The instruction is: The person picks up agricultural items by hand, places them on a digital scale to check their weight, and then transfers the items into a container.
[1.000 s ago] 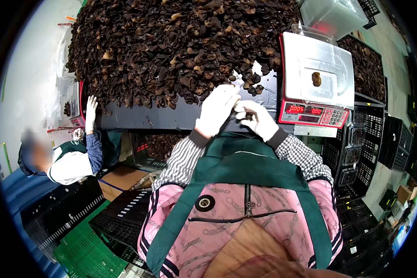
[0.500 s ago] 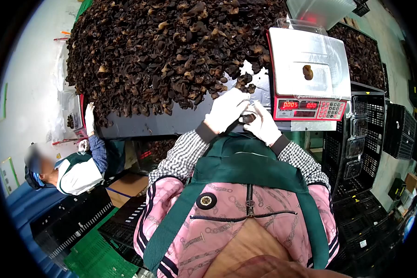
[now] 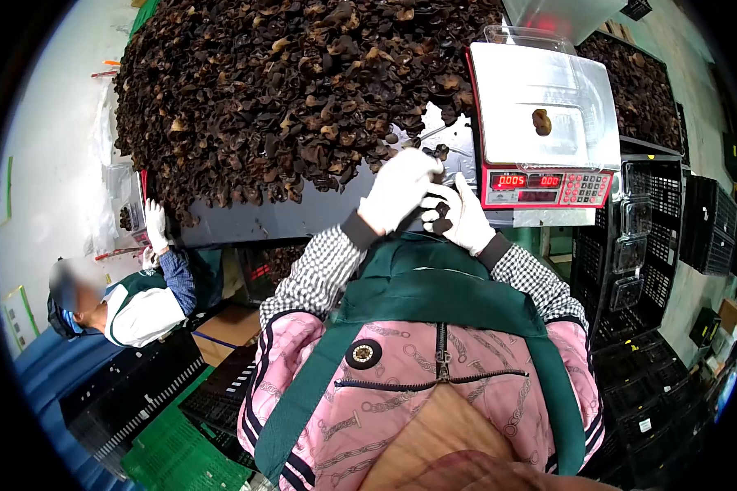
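Dark brown fungus pieces (image 3: pixel 303 98) form a large heap on the grey table (image 3: pixel 246 222). My left hand (image 3: pixel 401 190), in a white glove, is at the heap's lower right edge with its fingers curled together; what they hold, if anything, is hidden. Close beside it, my gloved right hand (image 3: pixel 460 219) is closed around small dark fungus pieces (image 3: pixel 442 218). Several loose pieces lie just above the hands. To the right, a red scale (image 3: pixel 540 190) reads 0.005, and a clear plastic tray with one brown piece (image 3: pixel 541 122) rests on its plate.
A co-worker (image 3: pixel 143 307) in white gloves works at the left, near another scale. Stacked clear trays (image 3: pixel 561 15) stand at the top right. Black crates (image 3: pixel 647 245) are at the right, and a green crate (image 3: pixel 180 446) is at the lower left.
The view has shifted, so the scale appears further left. My hands have come slightly apart since half a second ago, and dark pieces now show in my right fingers.
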A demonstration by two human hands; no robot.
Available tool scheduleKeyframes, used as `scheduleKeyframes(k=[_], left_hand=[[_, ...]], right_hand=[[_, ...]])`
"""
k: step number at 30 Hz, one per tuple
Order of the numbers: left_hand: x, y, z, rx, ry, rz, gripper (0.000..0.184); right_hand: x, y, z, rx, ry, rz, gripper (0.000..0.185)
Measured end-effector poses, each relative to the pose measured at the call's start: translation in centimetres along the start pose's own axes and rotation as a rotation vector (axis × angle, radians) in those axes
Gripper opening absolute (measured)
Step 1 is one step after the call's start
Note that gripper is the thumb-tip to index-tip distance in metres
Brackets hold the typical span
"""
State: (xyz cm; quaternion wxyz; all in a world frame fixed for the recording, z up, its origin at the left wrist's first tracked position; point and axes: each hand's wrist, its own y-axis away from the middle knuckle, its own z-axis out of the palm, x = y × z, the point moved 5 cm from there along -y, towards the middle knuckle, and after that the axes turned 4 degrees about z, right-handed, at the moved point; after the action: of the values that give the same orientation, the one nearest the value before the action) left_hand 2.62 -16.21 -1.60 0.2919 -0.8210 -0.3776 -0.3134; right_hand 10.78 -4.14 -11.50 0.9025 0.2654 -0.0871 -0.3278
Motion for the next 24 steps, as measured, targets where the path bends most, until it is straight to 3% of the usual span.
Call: scheduleKeyframes(k=[2,3,5,7,8,12,14,15,17,18,20,22,24], left_hand=[[1.9,2.0,0.8,-0.108,0.185,-0.129,0.019],[1.5,2.7,1.1,-0.099,0.072,-0.036,0.022],[-0.4,2.3,1.7,-0.060,-0.167,-0.090,0.025],[-1.5,0.7,2.1,0.048,-0.412,-0.036,0.029],[-2.0,-0.4,2.9,-0.018,-0.457,-0.022,0.031],[-3.6,-1.5,6.5,-0.152,-0.469,0.032,0.031],[-4.8,-0.5,6.9,-0.024,-0.367,0.050,0.029],[-4.8,-0.3,6.4,-0.022,-0.266,-0.016,0.028],[-3.6,0.1,4.8,-0.017,-0.064,-0.141,0.026],[-3.0,0.1,4.3,-0.089,0.229,-0.397,0.025],[-1.4,1.5,3.5,-0.022,0.053,-0.093,0.025],[0.5,1.2,2.0,-0.121,0.061,-0.054,0.028],[-0.4,0.1,0.8,-0.060,-0.053,-0.016,0.032]], right_hand=[[0.0,-0.2,0.6,-0.028,-0.040,-0.043,0.056],[0.2,-0.1,0.3,0.011,0.036,-0.012,0.049],[0.8,-0.1,-1.4,0.020,0.147,0.100,0.028],[1.2,-0.3,-2.7,0.102,0.215,0.132,0.023],[1.0,-0.1,-2.7,0.119,0.234,0.122,0.023],[0.4,0.0,-2.3,0.106,0.244,0.041,0.029],[-0.2,0.8,-0.8,0.126,0.177,0.011,0.036],[-0.4,0.6,-1.3,0.078,0.148,0.023,0.051],[-0.7,1.0,-0.1,0.063,0.127,-0.020,0.057],[-1.0,1.3,0.3,0.054,0.118,-0.045,0.061],[-1.2,1.0,-0.4,0.027,0.103,-0.080,0.067],[-1.4,0.5,-1.4,0.026,0.138,-0.113,0.062],[-1.6,0.8,-0.1,0.006,0.185,-0.116,0.055]])
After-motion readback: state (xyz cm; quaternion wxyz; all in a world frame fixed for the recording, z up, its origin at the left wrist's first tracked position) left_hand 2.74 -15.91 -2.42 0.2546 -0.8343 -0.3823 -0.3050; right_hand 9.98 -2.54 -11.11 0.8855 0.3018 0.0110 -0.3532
